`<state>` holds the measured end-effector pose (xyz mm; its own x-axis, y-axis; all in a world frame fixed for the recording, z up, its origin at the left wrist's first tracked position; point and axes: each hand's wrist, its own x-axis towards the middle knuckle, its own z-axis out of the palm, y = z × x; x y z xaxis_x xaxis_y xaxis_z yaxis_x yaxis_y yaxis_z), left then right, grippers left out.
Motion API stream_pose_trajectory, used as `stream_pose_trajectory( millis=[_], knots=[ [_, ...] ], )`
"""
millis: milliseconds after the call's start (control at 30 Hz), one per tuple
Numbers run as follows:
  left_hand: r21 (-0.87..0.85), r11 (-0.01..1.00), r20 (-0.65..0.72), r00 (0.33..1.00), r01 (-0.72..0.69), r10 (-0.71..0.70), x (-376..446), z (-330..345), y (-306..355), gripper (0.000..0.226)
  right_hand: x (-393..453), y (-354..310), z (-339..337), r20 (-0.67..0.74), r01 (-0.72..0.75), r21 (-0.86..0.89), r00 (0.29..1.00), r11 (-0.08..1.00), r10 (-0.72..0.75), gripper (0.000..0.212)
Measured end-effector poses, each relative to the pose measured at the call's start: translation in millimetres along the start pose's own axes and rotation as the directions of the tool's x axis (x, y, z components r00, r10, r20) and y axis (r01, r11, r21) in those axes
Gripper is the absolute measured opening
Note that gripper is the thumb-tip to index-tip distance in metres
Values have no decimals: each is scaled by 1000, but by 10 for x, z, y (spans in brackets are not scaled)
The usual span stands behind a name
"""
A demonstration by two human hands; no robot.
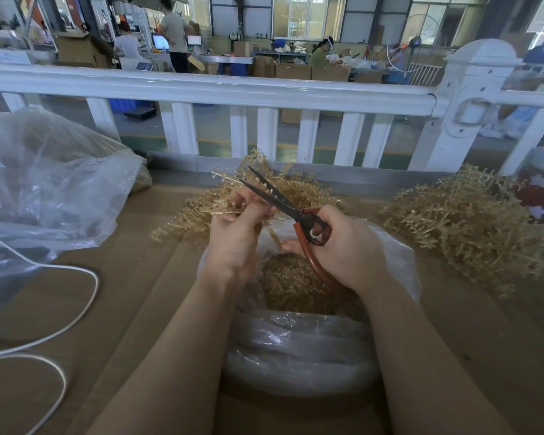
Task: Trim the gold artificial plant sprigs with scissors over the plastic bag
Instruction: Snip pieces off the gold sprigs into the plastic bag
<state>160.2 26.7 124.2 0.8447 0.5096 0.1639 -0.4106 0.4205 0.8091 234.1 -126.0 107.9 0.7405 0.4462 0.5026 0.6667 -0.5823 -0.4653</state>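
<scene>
Left hand pinching bristly gold sprig, right hand gripping red-handled scissors, blades parted, crinkled plastic bag beneath

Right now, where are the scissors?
In the head view, the scissors are at centre, gripped by the right hand above the plastic bag, blades open toward the sprig in the left hand.

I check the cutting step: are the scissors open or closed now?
Open. The scissors in the right hand show two dark blades spread apart at the tips.
</scene>
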Motion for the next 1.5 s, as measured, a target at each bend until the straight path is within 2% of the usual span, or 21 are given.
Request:
stream_pose_trajectory(
  millis=[333, 500, 600, 800, 900, 1067, 1300, 1500],
  knots=[
    [-24, 1000, 6, 1000, 5, -5, -10, 18, 14, 21, -6, 8, 8, -27, 22, -17, 999, 1000, -22, 67],
    [-39, 999, -37, 999, 0, -1, -5, 20, 8, 28, -1, 0, 6, -33, 23, -37, 999, 999, -24, 75],
    [-40, 999, -58, 998, 2, -4, -10, 32, 11, 22, -1, -4, 8, -25, 20, -42, 999, 999, -21, 79],
    [-58, 998, -64, 997, 32, -36, -3, 32, 14, 36, -2, 11, 8, -30, 23, -50, 999, 998, -24, 74],
    [-43, 999, -58, 998, 31, -33, 2, 14, 12, 33, -2, 13, 8, -37, 21, -56, 999, 998, -23, 73],
    [19, 1000, 21, 1000, 8, -8, -8, 11, -7, 32, -5, 17, 0, -59, 25, -79, 998, 997, -29, 84],
    [-29, 998, -6, 998, 54, -55, -30, 45, 20, 27, -19, 7, -1, -69, 45, -77, 996, 996, -51, 80],
    [31, 998, -50, 998, 48, -47, -20, 43, 18, 18, -20, -5, -7, -54, 27, -53, 998, 998, -29, 76]
  ],
)
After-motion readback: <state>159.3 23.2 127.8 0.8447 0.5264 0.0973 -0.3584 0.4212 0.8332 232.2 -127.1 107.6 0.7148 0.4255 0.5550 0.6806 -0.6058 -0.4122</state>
